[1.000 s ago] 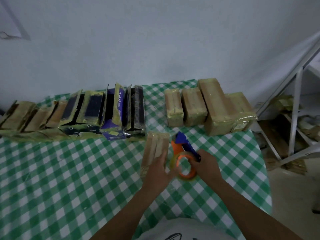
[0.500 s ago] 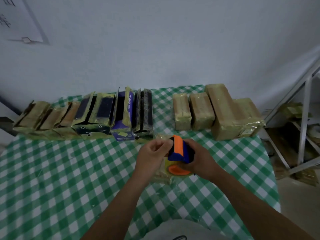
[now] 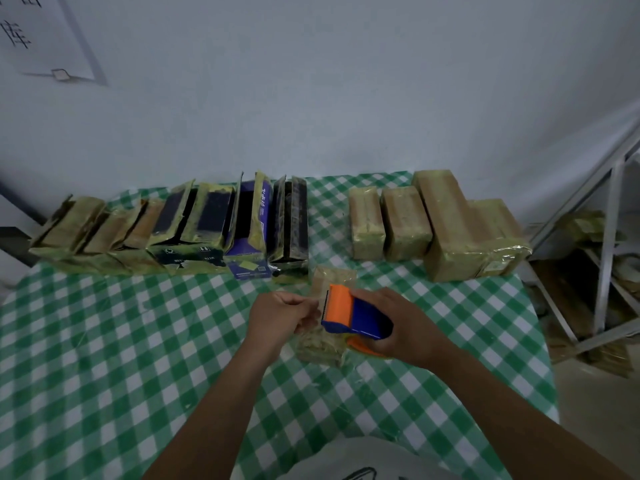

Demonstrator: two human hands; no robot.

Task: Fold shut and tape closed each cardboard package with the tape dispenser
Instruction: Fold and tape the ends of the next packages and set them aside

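Four taped packages sit along the desk's far right edge, several open ones far left; mid-desk, over one package, the right hand keeps its grip clamped on the tape dispenser while the left hand seemingly pinches the tape end

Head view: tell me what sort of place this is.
Likely a makeshift packing station: taped packages and open-flapped packages line a checked tablecloth, and the right hand holds a tape dispenser.
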